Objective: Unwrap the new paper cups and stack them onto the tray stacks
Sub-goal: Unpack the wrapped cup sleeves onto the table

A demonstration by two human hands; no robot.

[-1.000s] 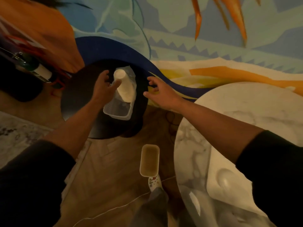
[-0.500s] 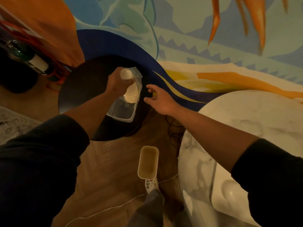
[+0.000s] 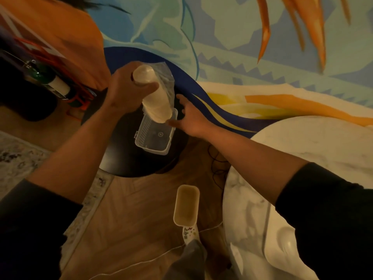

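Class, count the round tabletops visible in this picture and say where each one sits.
2. The black round table is at the centre, under the clear plastic tray. The white marble table is at the lower right, partly hidden by the right arm; others may lie outside the view.

big colourful mural (image 3: 242,47) behind, round white marble table (image 3: 314,150) on the right, wood floor (image 3: 129,223), tan tub (image 3: 186,206) on it, thin white cord (image 3: 141,265), patterned rug (image 3: 18,158) on the left, dark bottle (image 3: 48,81)
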